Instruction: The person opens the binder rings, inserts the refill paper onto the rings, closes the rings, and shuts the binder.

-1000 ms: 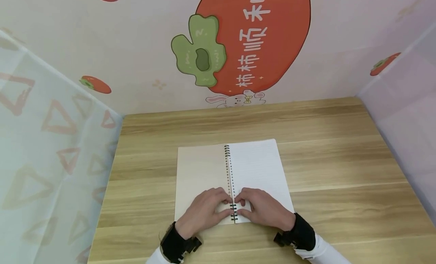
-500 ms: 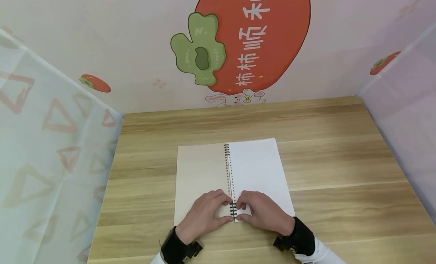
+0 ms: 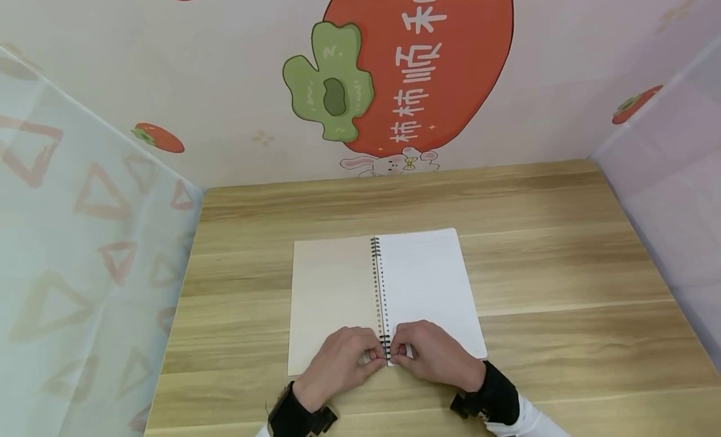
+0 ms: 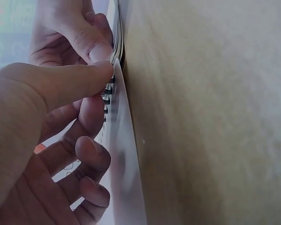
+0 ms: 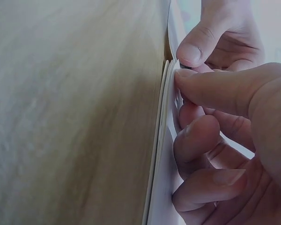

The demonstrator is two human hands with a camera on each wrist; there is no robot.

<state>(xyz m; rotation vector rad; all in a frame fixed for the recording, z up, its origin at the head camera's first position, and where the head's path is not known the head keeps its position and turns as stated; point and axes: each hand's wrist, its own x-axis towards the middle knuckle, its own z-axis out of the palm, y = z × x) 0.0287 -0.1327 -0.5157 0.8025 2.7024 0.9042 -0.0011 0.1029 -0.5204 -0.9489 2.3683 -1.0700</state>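
Note:
An open ring-bound notebook (image 3: pixel 428 280) lies flat, a beige cover on the left and white ruled pages on the right. Black binding rings (image 3: pixel 385 340) show near the lower end of its spine, with another set (image 3: pixel 375 246) at the upper end. My left hand (image 3: pixel 345 360) pinches the lowest rings from the left, thumb and forefinger nearly together. From the right, my right hand (image 3: pixel 436 354) pinches the same spot. In the left wrist view both thumbs meet at the rings (image 4: pixel 107 99), the other fingers curled loosely. Fingertips hide the lowest ring.
The notebook lies on a wood-grain table (image 3: pixel 535 255). A back wall (image 3: pixel 242 80) printed with persimmons and a rabbit rises behind it. Pale side panels stand to the left (image 3: pixel 112 312) and right (image 3: pixel 670 193). Each wrist wears a black strap with a small camera.
Both hands have slid down the spine toward its near end. Thumbs and forefingers have drawn closer together at the lowest rings. The notebook stays in place.

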